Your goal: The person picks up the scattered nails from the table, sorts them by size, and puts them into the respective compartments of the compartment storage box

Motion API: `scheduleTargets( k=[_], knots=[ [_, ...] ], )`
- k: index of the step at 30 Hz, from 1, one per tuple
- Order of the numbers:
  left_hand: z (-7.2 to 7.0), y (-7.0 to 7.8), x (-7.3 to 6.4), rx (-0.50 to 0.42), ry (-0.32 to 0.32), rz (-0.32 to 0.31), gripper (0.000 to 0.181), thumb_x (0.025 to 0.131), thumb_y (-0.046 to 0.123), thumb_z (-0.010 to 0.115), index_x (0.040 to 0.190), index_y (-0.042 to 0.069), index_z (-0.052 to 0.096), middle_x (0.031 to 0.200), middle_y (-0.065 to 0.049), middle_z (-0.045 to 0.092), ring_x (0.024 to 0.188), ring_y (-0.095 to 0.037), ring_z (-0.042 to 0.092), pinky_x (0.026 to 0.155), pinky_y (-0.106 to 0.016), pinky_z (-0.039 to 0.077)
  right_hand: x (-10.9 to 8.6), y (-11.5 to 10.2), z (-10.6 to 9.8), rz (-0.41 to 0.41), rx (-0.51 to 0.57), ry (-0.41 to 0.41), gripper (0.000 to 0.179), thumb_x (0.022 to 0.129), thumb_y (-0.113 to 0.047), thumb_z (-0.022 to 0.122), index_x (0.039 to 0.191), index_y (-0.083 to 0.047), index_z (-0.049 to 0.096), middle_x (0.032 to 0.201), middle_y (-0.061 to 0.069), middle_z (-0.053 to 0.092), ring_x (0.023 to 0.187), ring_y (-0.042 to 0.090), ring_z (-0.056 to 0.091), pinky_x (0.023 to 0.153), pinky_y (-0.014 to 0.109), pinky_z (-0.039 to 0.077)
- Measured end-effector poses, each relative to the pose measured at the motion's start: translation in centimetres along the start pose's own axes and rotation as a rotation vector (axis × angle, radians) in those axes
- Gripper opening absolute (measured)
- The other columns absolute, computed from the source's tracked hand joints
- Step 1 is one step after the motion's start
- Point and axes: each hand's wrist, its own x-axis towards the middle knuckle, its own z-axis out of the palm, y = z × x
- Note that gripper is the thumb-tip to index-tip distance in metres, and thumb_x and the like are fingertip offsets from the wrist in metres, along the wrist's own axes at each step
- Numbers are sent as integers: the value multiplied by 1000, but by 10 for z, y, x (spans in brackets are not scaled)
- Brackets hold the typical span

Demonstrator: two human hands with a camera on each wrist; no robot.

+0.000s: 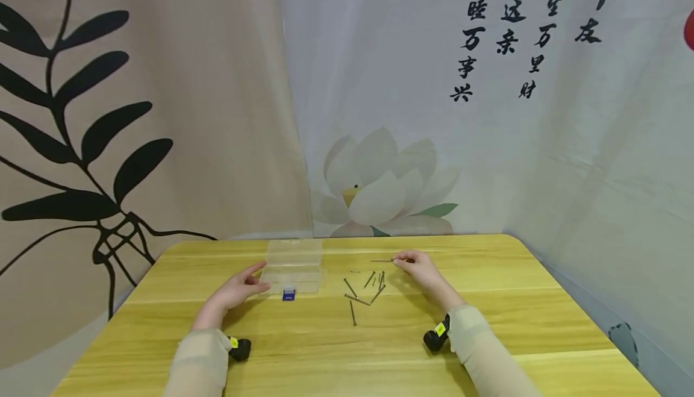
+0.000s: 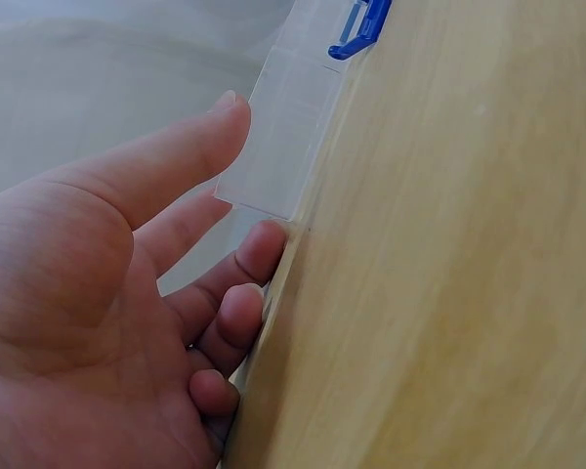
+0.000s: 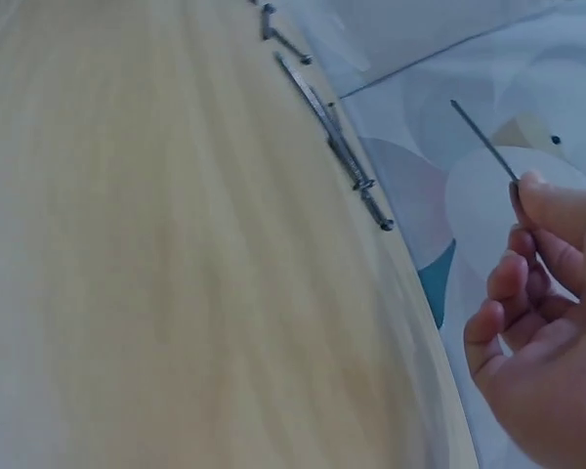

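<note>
A slender, dark-grey metal fastener [image 1: 382, 260] (nail or screw, too fine to tell) is pinched between the thumb and index finger of the right hand [image 1: 423, 270]. It is at the far side of the table, behind a loose group of similar grey metal fasteners [image 1: 358, 299]. The head view shows it nearly level, pointing left; the right wrist view, by contrast, shows it slanting, raised clear of the wood, with the remaining fingers bent.

To its left lies an opened, rectangular box of clear plastic [image 1: 302, 276], its lid laid back. The left hand [image 1: 238, 288] is at the box's left side, thumb and index finger spread wide. The left wrist view alone shows the other three fingers bent, and the hooked form of the glossy blue latch [image 1: 289, 295].

Beneath is a yellow, wood-grained table [image 1: 325, 355] with rounded far corners. Behind hangs a creased, pale cloth [image 1: 379, 71] printed with black leaves, a pale lotus and black characters. Cream sleeves [image 1: 202, 364] cover both forearms.
</note>
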Motion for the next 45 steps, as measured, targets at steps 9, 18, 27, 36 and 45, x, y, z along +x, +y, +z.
scheduleTargets(
  k=[9,18,27,36,45],
  knots=[
    [1,1,-1,-9,5,-3,74,92,30,69,151,4,33,116,-18,49,104,-32,47,87,-48,39,5,-6,1,-22,-20,-31,20,95,-13,63,109,1,69,106,8,63,82,20,52,75,40,46],
    [0,0,0,-12,7,-1,74,91,31,69,150,4,33,114,-18,49,104,-31,47,88,-49,39,12,-14,5,-41,-66,-69,20,95,-15,63,108,-1,70,94,5,63,80,23,52,72,41,47],
    [-1,-1,-1,0,10,-1,73,92,30,69,150,4,33,113,-17,50,102,-30,48,86,-47,40,22,-27,16,-65,-77,-119,19,95,-19,64,107,-6,71,101,4,65,89,28,55,77,43,46],
    [-2,-1,-2,-3,8,5,73,92,30,68,151,5,33,116,-18,50,106,-32,48,89,-50,40,28,-44,36,-97,-54,-182,21,96,-18,62,109,-3,70,104,7,64,94,39,54,81,51,44],
    [-1,2,-5,6,6,6,71,93,28,67,150,3,32,116,-19,50,105,-32,48,88,-49,40,31,-57,58,-139,-86,-187,18,96,-14,62,107,-3,71,107,6,62,84,19,53,75,36,46]
  ],
)
